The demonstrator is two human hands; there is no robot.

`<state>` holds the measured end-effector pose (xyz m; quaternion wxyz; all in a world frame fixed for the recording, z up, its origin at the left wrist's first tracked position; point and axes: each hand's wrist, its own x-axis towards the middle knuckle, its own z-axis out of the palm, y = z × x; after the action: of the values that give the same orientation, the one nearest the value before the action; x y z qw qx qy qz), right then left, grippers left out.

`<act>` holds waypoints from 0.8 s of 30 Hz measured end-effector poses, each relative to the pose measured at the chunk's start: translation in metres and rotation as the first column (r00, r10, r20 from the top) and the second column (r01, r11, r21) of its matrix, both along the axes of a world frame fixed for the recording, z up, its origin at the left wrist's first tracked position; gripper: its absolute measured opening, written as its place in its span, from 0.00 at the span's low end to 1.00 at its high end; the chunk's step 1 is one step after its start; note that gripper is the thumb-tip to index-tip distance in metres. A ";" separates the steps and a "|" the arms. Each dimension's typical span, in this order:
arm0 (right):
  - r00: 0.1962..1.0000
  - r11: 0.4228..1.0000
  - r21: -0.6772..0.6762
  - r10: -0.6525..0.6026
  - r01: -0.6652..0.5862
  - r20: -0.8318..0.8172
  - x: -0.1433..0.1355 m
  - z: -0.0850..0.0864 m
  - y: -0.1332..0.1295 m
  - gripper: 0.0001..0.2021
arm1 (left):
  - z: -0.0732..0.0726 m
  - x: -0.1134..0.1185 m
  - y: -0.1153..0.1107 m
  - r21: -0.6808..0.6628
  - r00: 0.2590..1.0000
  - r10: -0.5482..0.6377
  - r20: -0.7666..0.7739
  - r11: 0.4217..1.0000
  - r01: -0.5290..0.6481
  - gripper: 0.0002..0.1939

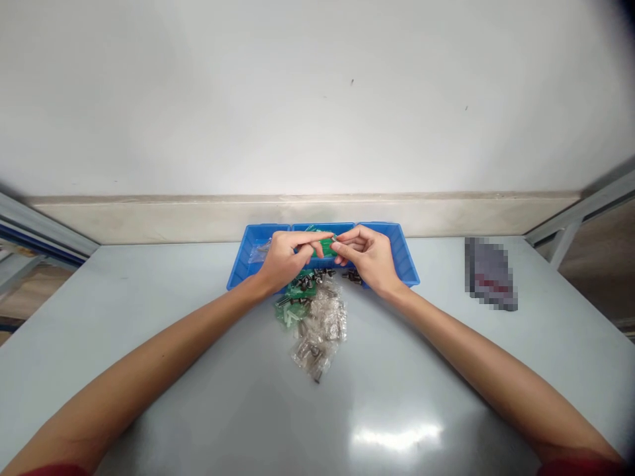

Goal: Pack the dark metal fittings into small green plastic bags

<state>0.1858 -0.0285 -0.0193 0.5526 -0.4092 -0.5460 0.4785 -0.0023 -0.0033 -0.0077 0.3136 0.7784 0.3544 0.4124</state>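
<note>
Both my hands meet over the middle of a blue compartment tray [238,264]. My right hand [372,254] is closed, pinching a tiny dark-greenish piece [334,238] between thumb and forefinger; its kind is too small to make out. My left hand [290,254] stretches its index finger to that piece, the tip at or against it. The left thumb stands apart from that finger, the other fingers bent below. Green plastic bags [327,250] lie in the tray behind my fingers. Just in front are clear plastic bags [325,317] of small parts and green bags [292,311] with dark screw-like hardware.
A clear bag [258,252] lies in the tray's left compartment. Dark small hardware [352,276] sits by the tray's front edge under my right hand. A blurred grey item [491,274] rests at the right of the grey table [198,396]. A wall [317,132] stands behind; metal frames flank both sides.
</note>
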 end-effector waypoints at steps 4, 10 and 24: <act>1.000 1.000 -0.003 0.004 -0.004 -0.021 0.000 -0.001 0.001 0.13 | -0.001 0.000 0.001 -0.002 1.000 -0.001 -0.002 1.000 0.001 0.23; 1.000 1.000 -0.018 0.004 -0.004 -0.026 -0.001 0.001 0.000 0.12 | -0.001 0.001 0.002 -0.037 1.000 0.004 -0.009 0.999 -0.004 0.23; 0.998 1.000 -0.005 0.005 -0.006 -0.058 -0.001 -0.003 0.002 0.12 | 0.002 0.001 0.000 -0.115 0.999 0.010 0.032 0.993 -0.007 0.23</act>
<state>0.1844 -0.0270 -0.0218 0.5659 -0.3950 -0.5295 0.4934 -0.0018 -0.0038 -0.0055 0.3617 0.7509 0.3758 0.4052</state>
